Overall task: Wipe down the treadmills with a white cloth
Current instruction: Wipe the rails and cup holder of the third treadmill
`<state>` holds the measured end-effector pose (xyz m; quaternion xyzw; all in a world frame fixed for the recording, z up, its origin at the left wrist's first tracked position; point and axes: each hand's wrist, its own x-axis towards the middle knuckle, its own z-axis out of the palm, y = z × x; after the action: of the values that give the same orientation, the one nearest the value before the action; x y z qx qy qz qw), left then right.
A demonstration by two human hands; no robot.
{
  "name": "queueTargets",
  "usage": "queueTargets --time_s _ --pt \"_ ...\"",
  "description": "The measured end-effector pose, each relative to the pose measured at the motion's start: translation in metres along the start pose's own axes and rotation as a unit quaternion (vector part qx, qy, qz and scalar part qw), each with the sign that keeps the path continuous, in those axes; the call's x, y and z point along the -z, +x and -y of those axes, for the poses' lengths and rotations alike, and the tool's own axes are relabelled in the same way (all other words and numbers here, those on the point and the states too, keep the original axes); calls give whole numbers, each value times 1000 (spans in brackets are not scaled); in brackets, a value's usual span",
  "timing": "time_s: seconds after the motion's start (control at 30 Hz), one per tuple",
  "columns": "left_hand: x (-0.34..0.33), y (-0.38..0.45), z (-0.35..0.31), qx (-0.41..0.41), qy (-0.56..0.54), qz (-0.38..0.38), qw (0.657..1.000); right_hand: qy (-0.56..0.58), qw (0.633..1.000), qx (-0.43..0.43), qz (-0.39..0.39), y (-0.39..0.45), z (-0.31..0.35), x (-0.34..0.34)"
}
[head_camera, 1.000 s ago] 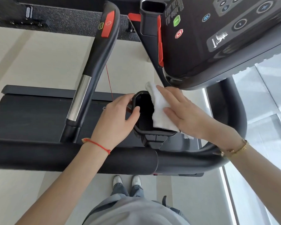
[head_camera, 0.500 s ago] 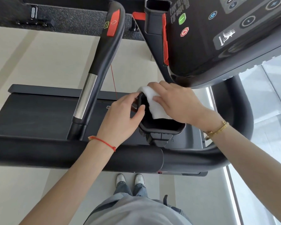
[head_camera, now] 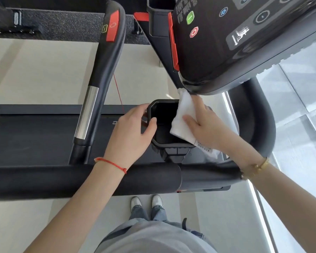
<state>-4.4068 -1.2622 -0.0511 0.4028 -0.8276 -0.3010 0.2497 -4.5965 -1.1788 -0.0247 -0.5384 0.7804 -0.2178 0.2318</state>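
R hand [head_camera: 206, 130] fingers flat, pressing white cloth [head_camera: 183, 115] (long axis toward console) on holder [head_camera: 154, 143]; L hand [head_camera: 130, 136] grips rim.

We see the white cloth [head_camera: 185, 117] under our right hand [head_camera: 206, 130]: soft woven fabric w/ a printed tag. Cup holder [head_camera: 164, 123] gripped by our left hand [head_camera: 130, 132] is matt black plastic. Left of that hand, the handlebar [head_camera: 98, 73] is matt black w/ a shiny metal section. Above our right hand, the console [head_camera: 226, 42] looks smooth, semi-gloss plastic.
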Motion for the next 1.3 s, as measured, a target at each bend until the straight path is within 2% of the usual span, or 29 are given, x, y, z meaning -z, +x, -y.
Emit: queueTargets --time_s 0.1,0.3,0.43,0.6,0.73,0.9,1.1,1.3 --pt "0 0 1 3 2 3 1000 5 1000 6 9 12 2 4" --pt "0 0 0 3 1 1 1000 5 1000 -11 -24 -21 -4 -8" --pt "0 0 0 7 -6 1 1000 -17 1000 17 -10 -11 -1 -2" --pt "-1 0 1 10 -8 3 1000 -157 985 60 24 18 9 7" --pt "-1 0 0 9 -8 2 1000 -297 947 122 -16 32 21 1" --pt "-1 1 -1 14 -9 2 1000 -355 918 175 -24 42 27 -5" --pt "-1 0 -1 17 -1 -5 1000 -323 914 245 13 56 27 -6" --pt "0 0 0 20 -9 -2 1000 -235 953 192 9 33 6 6"
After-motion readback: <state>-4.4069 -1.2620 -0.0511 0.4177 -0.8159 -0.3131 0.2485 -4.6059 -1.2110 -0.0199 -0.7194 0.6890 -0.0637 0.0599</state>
